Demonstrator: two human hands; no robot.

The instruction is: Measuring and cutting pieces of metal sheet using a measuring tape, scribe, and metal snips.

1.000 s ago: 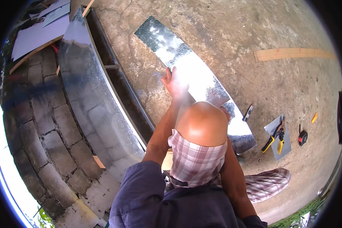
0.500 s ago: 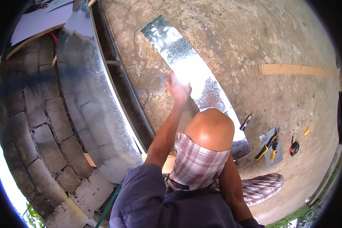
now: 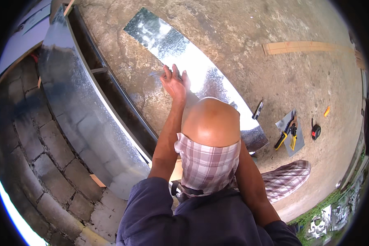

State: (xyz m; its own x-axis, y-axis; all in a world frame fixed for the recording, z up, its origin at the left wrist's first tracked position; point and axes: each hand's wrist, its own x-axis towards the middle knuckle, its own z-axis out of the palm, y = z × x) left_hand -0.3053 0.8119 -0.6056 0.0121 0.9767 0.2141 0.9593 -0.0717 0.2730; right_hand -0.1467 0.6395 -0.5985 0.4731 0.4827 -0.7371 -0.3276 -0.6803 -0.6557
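A long, shiny galvanized metal sheet strip [image 3: 201, 67] lies slantwise on the concrete floor ahead of me. My left hand [image 3: 175, 84] is at its left edge, with the fingers raised and spread apart; nothing shows in its grasp. Past my bent knee [image 3: 211, 123], in plaid shorts, runs my right forearm [image 3: 252, 180]. The right hand itself is hidden behind the leg, near the strip's close end. A dark marker-like pen [image 3: 258, 110] lies just right of the strip.
On the right are yellow-and-black tin snips [image 3: 283, 137] on a small metal piece [image 3: 300, 141], a tape measure [image 3: 315, 132], an orange item [image 3: 326, 111] and a wooden strip [image 3: 303, 47]. Leftward stand a metal-clad frame [image 3: 76, 90] and a block wall [image 3: 55, 143].
My left hand has opened, its fingers now lifting and spreading at the strip's edge. The view has shifted, so the floor items appear further left and higher.
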